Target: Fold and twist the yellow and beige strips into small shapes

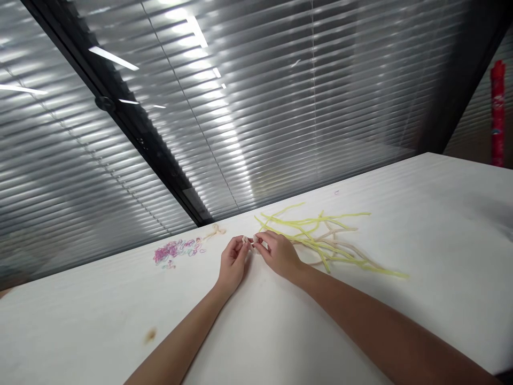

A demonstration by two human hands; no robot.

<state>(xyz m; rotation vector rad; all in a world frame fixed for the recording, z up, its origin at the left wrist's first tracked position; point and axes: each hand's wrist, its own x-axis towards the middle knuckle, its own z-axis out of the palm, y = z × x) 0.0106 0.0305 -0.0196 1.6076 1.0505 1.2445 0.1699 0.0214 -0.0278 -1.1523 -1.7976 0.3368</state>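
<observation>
Near the middle of the white table, my left hand (pixel 233 263) pinches a small pale piece (pixel 245 240) between thumb and fingertips. My right hand (pixel 278 254), just to its right, grips the other side of what looks like the same pale, soft piece; my fingers hide most of it. The fingertips of both hands almost touch. Right behind and beside my right hand lie several loose yellow fuzzy strips (pixel 348 259), with beige strips (pixel 348 246) mixed among them.
The white table (pixel 420 214) carries a pile of small pink and purple loops (pixel 172 250) at the left, a beige twisted shape (pixel 216 230) beside it and a brown stain (pixel 150 336). Blinds behind glass (pixel 280 107) rise along the far edge. A red column (pixel 497 115) stands far right.
</observation>
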